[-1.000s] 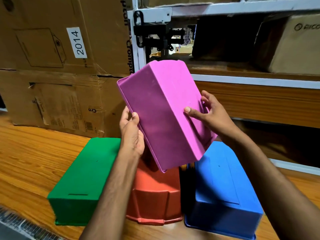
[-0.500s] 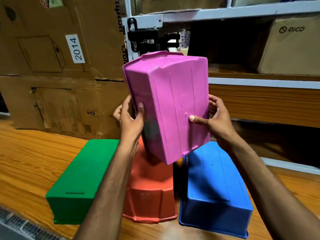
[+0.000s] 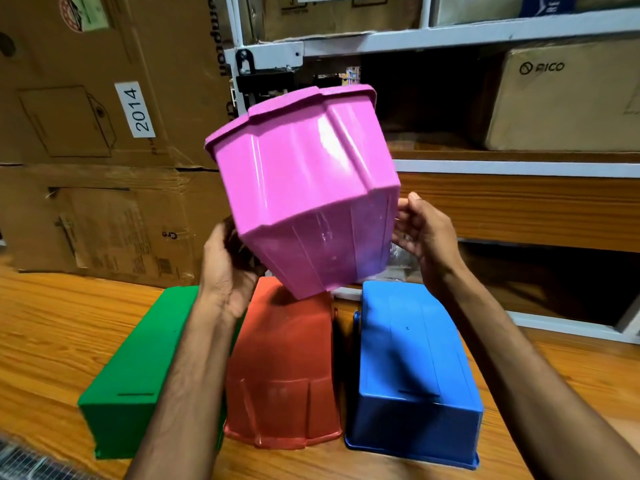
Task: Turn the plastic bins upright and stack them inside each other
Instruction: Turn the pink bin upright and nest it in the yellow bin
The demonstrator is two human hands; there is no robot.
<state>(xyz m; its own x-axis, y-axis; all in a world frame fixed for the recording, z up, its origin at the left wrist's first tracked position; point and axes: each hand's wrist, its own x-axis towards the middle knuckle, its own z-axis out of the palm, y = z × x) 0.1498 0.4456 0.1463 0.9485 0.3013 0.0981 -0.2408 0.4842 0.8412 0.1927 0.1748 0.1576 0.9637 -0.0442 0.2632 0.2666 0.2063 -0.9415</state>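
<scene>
I hold a pink bin (image 3: 304, 188) in the air between both hands, tilted, its rim at the top and facing away, its bottom toward me. My left hand (image 3: 228, 268) grips its lower left side, the fingers partly hidden behind the bin. My right hand (image 3: 420, 233) touches its lower right edge with the fingers spread. Below it three bins lie upside down side by side on the wooden table (image 3: 52, 323): a green bin (image 3: 138, 368) at the left, a red bin (image 3: 287, 362) in the middle and a blue bin (image 3: 412, 362) at the right.
Big cardboard boxes (image 3: 104, 133), one labelled 2014, stand behind the bins at the left. A white metal shelf rack (image 3: 485, 32) with more boxes fills the back right. Its low wooden shelf (image 3: 519, 209) runs close behind the pink bin.
The pink bin has been rotated in my hands: its flat bottom faced me, now the rim has tipped up and away. My hands have slid toward its lower end.
</scene>
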